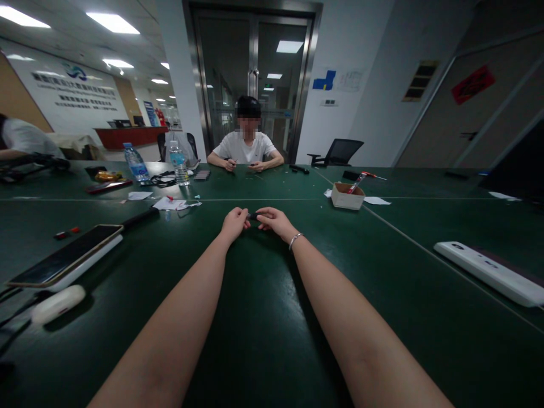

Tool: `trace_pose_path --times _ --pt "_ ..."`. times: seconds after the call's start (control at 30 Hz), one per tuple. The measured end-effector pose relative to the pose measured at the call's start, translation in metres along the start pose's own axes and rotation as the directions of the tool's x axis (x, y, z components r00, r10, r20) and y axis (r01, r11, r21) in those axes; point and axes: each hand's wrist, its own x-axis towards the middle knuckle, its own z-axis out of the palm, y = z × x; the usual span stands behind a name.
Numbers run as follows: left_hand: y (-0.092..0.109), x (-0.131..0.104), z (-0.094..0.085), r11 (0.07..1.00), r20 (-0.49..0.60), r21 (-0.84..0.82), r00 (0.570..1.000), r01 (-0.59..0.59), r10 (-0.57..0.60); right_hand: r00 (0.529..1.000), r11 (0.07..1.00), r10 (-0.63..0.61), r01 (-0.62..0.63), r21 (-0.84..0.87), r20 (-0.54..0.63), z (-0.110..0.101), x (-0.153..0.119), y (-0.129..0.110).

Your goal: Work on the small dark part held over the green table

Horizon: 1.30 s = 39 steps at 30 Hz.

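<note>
Black piece (254, 216) at twelve o'clock, over green tabletop (255, 294), pinched between left hand (234, 224) and right hand (276, 221). Handling looks unfinished: piece not set down; what's already done, can't tell from here.

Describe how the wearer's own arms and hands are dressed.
Both forearms are bare as far as the view shows, with no sleeve in sight. The left hand and right hand wear no gloves. A thin, shiny, silver-coloured bracelet circles the right wrist; none shows on the left. Finer detail is too small to tell.
</note>
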Motion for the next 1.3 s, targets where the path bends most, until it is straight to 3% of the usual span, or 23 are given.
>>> trace_pose_path --times 0.2,0.37,0.57,1.0,1.3 --pt "0.004 -0.002 0.001 1.000 -0.028 -0.028 1.000 -0.011 0.010 0.997 0.996 0.064 -0.062 0.059 -0.032 0.001 -0.001 -0.003" --pt "-0.001 -0.001 0.001 0.997 0.017 0.013 0.997 -0.080 0.080 0.997 0.994 0.075 -0.074 0.078 -0.019 0.000 -0.002 -0.005" --pt "-0.007 0.000 0.000 0.994 0.045 0.072 0.996 -0.085 0.082 0.999 0.998 0.025 -0.026 0.054 0.026 -0.004 0.000 0.001" --pt "-0.007 0.004 -0.002 0.987 -0.063 0.156 0.997 0.044 -0.035 0.991 0.985 -0.121 0.127 -0.116 0.058 0.003 0.001 -0.003" --pt "-0.010 0.003 0.001 0.991 -0.037 0.113 0.997 -0.067 0.071 1.000 0.998 0.007 -0.007 -0.054 -0.008 -0.001 0.002 0.000"
